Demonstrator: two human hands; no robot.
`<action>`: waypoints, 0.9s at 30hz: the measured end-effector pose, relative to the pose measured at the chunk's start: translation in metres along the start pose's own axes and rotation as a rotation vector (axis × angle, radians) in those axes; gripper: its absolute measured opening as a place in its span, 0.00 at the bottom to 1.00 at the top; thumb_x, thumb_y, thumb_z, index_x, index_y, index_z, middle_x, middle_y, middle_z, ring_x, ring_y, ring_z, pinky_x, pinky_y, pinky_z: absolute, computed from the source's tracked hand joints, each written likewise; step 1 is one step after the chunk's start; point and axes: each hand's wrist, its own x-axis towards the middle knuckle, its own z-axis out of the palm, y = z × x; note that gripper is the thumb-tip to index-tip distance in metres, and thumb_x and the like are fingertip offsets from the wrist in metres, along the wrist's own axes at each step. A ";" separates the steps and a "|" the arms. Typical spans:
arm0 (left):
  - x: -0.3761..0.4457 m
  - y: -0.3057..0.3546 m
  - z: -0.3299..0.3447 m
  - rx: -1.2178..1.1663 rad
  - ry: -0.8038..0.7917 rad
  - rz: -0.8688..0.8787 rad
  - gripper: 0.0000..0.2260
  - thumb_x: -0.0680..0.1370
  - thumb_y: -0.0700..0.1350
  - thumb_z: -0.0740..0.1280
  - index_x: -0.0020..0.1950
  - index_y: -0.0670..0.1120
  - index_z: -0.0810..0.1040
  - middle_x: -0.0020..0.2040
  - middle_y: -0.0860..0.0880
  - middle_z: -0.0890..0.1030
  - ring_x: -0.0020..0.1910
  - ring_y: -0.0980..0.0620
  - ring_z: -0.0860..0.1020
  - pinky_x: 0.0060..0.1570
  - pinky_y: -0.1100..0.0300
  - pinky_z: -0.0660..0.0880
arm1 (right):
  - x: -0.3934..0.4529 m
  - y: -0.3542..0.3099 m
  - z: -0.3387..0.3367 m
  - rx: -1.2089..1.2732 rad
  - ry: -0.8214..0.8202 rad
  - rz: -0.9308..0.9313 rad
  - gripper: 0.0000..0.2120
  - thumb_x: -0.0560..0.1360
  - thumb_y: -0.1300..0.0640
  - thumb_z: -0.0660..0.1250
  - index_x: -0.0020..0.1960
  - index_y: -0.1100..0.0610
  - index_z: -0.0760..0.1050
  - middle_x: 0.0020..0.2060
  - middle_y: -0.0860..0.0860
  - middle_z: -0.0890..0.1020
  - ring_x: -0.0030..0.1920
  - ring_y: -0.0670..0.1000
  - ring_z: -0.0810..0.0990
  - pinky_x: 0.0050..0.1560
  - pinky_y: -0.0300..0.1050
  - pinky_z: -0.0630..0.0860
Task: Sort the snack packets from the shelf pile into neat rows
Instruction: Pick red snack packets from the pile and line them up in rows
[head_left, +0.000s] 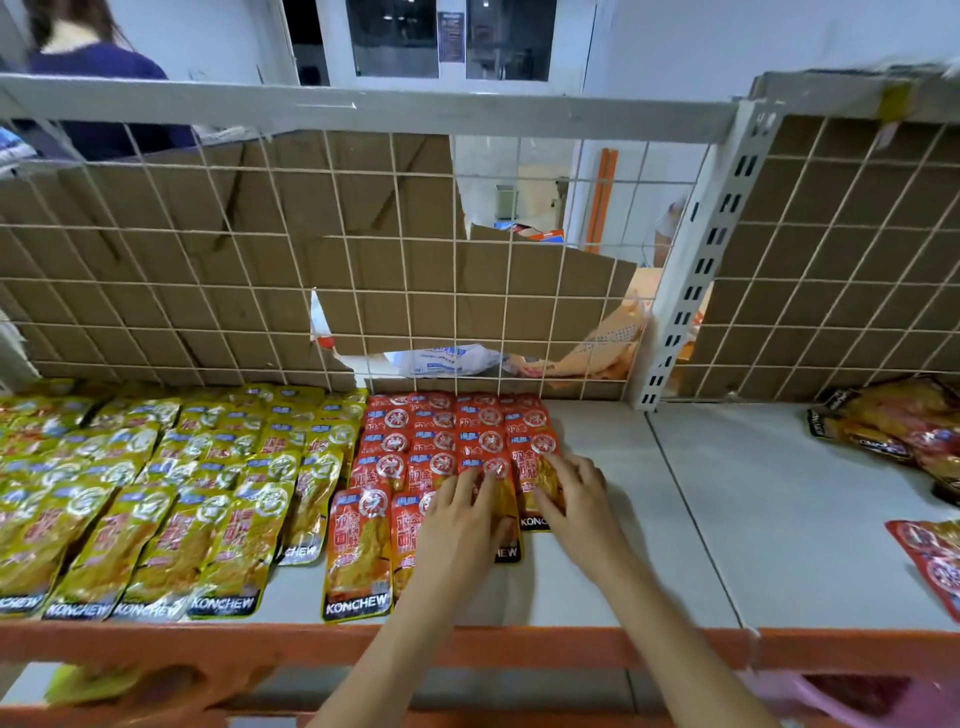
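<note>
Squaring red packets (447, 457) into rows beside yellow block (156, 493). Left hand (457, 525), right hand (576, 499): fingers straight, pressing frontmost packets. Next likely: fetch from loose pile (893, 426), well right.

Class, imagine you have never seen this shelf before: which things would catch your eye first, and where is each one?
First, the red packets laid in overlapping rows at the middle of the shelf, with the left hand and right hand pressing flat on the rows at their right side. To their left spreads a wide block of yellow packets. Behind them, torn cardboard shows through a wire grid.
</note>
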 end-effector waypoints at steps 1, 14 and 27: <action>0.000 -0.001 -0.001 -0.011 -0.011 0.002 0.25 0.62 0.53 0.78 0.56 0.46 0.80 0.51 0.47 0.81 0.48 0.46 0.80 0.41 0.56 0.79 | 0.000 0.000 0.000 -0.009 0.003 -0.001 0.23 0.77 0.54 0.66 0.71 0.58 0.67 0.63 0.55 0.70 0.64 0.53 0.67 0.64 0.42 0.64; 0.020 -0.007 -0.022 -0.133 -0.247 -0.046 0.26 0.75 0.55 0.65 0.69 0.48 0.64 0.66 0.47 0.66 0.67 0.46 0.64 0.64 0.53 0.63 | 0.002 -0.023 -0.029 -0.066 -0.179 0.147 0.25 0.78 0.51 0.64 0.73 0.53 0.64 0.69 0.52 0.66 0.69 0.53 0.66 0.66 0.44 0.63; -0.012 0.081 -0.038 -0.184 -0.078 0.288 0.13 0.67 0.51 0.67 0.48 0.48 0.81 0.44 0.50 0.81 0.43 0.46 0.81 0.40 0.53 0.77 | -0.128 0.035 -0.119 -0.310 0.137 0.146 0.17 0.77 0.53 0.63 0.65 0.57 0.73 0.62 0.51 0.76 0.64 0.53 0.70 0.64 0.47 0.67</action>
